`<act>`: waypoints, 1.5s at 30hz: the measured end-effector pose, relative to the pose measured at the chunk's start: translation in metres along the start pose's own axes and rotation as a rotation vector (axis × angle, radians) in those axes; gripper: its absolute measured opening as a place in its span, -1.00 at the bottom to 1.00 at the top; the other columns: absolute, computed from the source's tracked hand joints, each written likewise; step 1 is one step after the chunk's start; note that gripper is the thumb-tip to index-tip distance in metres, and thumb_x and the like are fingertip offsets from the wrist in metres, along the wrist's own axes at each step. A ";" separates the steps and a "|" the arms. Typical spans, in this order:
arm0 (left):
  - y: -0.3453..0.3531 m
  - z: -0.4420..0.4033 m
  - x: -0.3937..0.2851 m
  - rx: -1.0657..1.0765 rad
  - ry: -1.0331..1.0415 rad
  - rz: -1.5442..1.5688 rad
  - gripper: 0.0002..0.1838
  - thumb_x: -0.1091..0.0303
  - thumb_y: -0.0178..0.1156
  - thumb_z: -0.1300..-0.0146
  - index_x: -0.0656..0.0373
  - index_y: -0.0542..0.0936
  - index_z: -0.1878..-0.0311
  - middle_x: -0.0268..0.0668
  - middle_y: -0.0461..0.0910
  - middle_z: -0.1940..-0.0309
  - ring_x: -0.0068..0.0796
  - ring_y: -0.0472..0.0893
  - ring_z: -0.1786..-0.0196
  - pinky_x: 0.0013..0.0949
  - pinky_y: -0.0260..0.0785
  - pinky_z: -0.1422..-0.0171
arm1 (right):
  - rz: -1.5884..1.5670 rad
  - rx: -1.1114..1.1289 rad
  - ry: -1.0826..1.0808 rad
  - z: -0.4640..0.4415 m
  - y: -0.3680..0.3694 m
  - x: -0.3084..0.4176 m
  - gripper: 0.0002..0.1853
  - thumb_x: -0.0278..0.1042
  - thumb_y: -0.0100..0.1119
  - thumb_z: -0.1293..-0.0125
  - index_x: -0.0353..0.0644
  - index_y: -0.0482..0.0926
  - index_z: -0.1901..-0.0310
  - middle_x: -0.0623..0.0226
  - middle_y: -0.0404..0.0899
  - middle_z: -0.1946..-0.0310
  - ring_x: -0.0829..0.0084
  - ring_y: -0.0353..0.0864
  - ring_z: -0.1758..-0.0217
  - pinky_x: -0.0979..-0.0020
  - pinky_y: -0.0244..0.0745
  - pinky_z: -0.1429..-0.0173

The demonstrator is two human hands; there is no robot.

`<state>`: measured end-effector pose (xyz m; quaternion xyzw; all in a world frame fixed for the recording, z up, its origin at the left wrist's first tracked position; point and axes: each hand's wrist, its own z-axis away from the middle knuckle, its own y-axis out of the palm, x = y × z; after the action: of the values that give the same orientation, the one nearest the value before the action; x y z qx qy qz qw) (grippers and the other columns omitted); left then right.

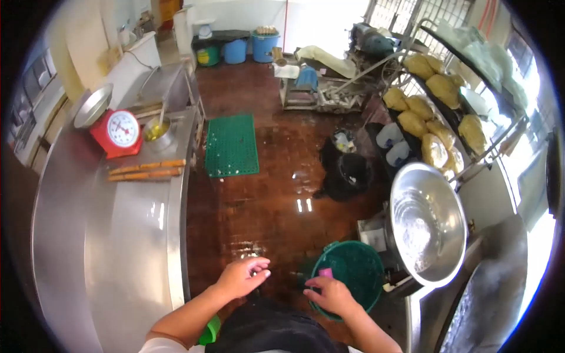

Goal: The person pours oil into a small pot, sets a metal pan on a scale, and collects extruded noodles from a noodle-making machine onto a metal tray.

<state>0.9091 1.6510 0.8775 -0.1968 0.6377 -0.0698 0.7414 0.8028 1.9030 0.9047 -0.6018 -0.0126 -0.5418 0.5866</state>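
Observation:
My left hand (242, 276) is held out in front of my body above the wet floor, its fingers curved and the thumb apart from them, with nothing seen in it. To the right, my right hand (331, 294) is over the left part of a green tub (376, 270), fingers bent. A small pink object (325, 273) shows just beyond the fingers of my right hand; whether they touch it is unclear. Low at the left, a bright green container (210, 331) is partly hidden by my left forearm.
A steel counter (126, 235) at left holds a red scale (122, 132), a pot (158, 135) and wooden sticks (147, 170). A large steel bowl (421, 223) stands at right, below a rack of filled bags (441, 91). A green mat (232, 144) and black bag (347, 176) are on the floor.

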 end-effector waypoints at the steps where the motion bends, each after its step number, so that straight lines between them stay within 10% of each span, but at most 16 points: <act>1: -0.013 -0.011 0.009 -0.027 0.004 -0.004 -0.64 0.21 0.24 -0.17 0.18 0.56 0.01 -0.16 0.64 0.17 -0.39 0.65 0.18 -0.36 0.48 0.09 | 0.011 -0.008 0.014 -0.017 -0.005 0.002 -0.68 -0.09 0.19 -0.18 -0.13 0.61 0.15 0.17 0.61 0.21 0.18 0.62 0.15 0.30 0.51 0.08; 12: -0.080 -0.165 0.017 0.251 0.068 -0.213 -0.60 0.13 0.20 -0.22 0.15 0.53 -0.05 -0.20 0.62 0.11 -0.32 0.64 0.12 -0.32 0.47 0.04 | -0.054 0.100 0.206 -0.188 -0.033 -0.038 -0.61 -0.02 0.18 -0.15 -0.13 0.60 0.10 0.17 0.63 0.18 0.16 0.61 0.10 0.27 0.50 0.01; 24: -0.227 -0.383 0.011 -0.268 -0.087 -0.137 -0.63 0.25 0.28 -0.15 0.22 0.55 0.01 -0.18 0.62 0.19 -0.40 0.62 0.18 -0.39 0.46 0.09 | -0.046 0.147 -0.135 -0.569 -0.167 -0.003 -0.63 -0.01 0.18 -0.15 -0.13 0.59 0.15 0.22 0.64 0.26 0.21 0.65 0.21 0.27 0.51 0.10; 27: -0.257 -0.421 0.043 -0.318 -0.150 -0.063 -0.61 0.19 0.27 -0.15 0.20 0.56 0.01 -0.18 0.62 0.22 -0.38 0.62 0.20 -0.37 0.46 0.12 | -0.304 0.224 0.077 -0.682 -0.165 -0.021 -0.65 -0.04 0.18 -0.17 -0.13 0.59 0.15 0.19 0.65 0.29 0.22 0.66 0.29 0.29 0.52 0.14; 31: -0.320 -0.500 0.083 -0.207 -0.145 -0.169 -0.61 0.16 0.26 -0.16 0.15 0.55 -0.01 -0.18 0.61 0.19 -0.32 0.62 0.16 -0.32 0.46 0.06 | 0.193 0.164 0.074 -0.804 -0.103 -0.206 -0.61 -0.25 0.25 -0.04 -0.13 0.58 0.05 0.10 0.64 0.23 0.23 0.65 0.20 0.26 0.53 0.13; 34: -0.374 -0.570 0.080 -0.183 -0.091 -0.233 -0.61 0.16 0.24 -0.18 0.16 0.54 -0.01 -0.19 0.61 0.20 -0.34 0.62 0.16 -0.33 0.46 0.04 | -0.567 0.208 0.935 -0.773 -0.159 -0.099 -0.68 -0.09 0.22 -0.14 -0.06 0.63 0.12 0.14 0.61 0.25 0.25 0.56 0.12 0.22 0.51 0.20; 37: -0.422 -0.650 0.083 -0.158 0.013 -0.223 -0.60 0.16 0.23 -0.18 0.14 0.53 -0.03 -0.17 0.61 0.17 -0.29 0.62 0.13 -0.30 0.46 0.03 | 0.107 0.620 0.807 -0.763 -0.158 -0.188 -0.69 -0.07 0.24 -0.15 -0.11 0.62 0.19 0.24 0.58 0.40 0.28 0.54 0.37 0.31 0.47 0.31; 42: -0.497 -0.780 0.088 -0.087 0.071 -0.286 -0.59 0.13 0.23 -0.17 0.15 0.54 -0.01 -0.15 0.59 0.12 -0.24 0.60 0.09 -0.26 0.45 0.01 | -0.838 0.075 1.337 -0.787 -0.141 -0.217 -0.72 -0.02 0.24 -0.11 -0.06 0.61 0.33 0.39 0.55 0.46 0.47 0.50 0.45 0.42 0.41 0.37; 45: -0.526 -0.846 0.106 -0.128 0.066 -0.379 -0.58 0.09 0.21 -0.16 0.13 0.54 -0.02 -0.11 0.57 0.08 -0.17 0.57 0.04 -0.21 0.42 -0.04 | -0.910 0.276 1.115 -0.857 -0.168 -0.184 -0.74 -0.07 0.18 -0.17 -0.07 0.60 0.27 0.39 0.54 0.52 0.48 0.49 0.53 0.39 0.38 0.49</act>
<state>0.1821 0.9621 0.8880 -0.3576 0.6164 -0.1742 0.6796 0.0714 1.4526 0.6617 -0.0923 -0.0290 -0.9512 0.2931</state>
